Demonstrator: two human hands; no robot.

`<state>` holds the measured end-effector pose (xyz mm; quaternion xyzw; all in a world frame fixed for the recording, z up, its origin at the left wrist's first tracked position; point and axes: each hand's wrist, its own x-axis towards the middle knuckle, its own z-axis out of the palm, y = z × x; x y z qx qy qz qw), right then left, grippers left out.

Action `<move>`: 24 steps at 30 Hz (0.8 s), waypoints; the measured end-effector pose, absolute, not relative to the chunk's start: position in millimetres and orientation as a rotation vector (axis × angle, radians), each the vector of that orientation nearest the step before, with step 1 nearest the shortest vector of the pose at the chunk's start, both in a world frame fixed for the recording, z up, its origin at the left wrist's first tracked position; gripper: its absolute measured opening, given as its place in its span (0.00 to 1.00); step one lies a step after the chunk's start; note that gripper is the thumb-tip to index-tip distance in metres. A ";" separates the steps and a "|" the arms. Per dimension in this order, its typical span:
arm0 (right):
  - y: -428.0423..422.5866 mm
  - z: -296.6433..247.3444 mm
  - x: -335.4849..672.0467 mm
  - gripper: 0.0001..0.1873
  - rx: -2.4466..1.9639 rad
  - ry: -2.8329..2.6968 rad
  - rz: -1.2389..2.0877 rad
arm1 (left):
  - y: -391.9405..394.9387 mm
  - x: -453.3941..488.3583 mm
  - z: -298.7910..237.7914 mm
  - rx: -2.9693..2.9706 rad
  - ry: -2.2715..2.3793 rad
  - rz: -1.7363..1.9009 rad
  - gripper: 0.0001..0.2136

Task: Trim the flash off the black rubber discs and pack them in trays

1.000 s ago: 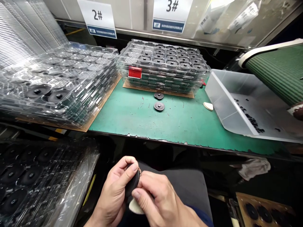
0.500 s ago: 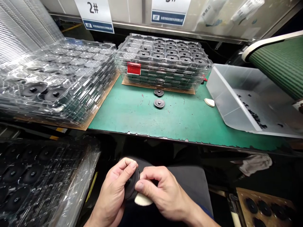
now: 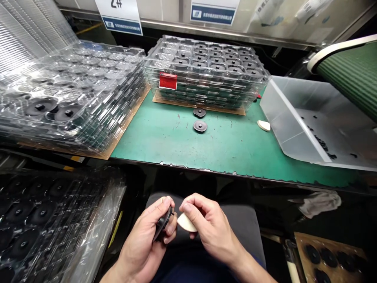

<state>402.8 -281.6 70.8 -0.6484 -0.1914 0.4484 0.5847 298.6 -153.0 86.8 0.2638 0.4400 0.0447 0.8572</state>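
Before the table, curled left fingers clasp a disc, right fingers a wedge.

A thin, round black disc is tilted steeply, nearly edge-on. Just beside it, apart, is a cream-coloured, wedge-shaped pad.

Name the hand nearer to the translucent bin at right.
Right. In the picture, the right hand sits below and left of the bin; the left hand is also below it, but farther left.
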 end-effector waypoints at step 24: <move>-279.6 78.1 383.6 0.25 -1.601 -1.122 0.340 | -157.6 299.7 80.3 0.830 1.049 0.400 0.15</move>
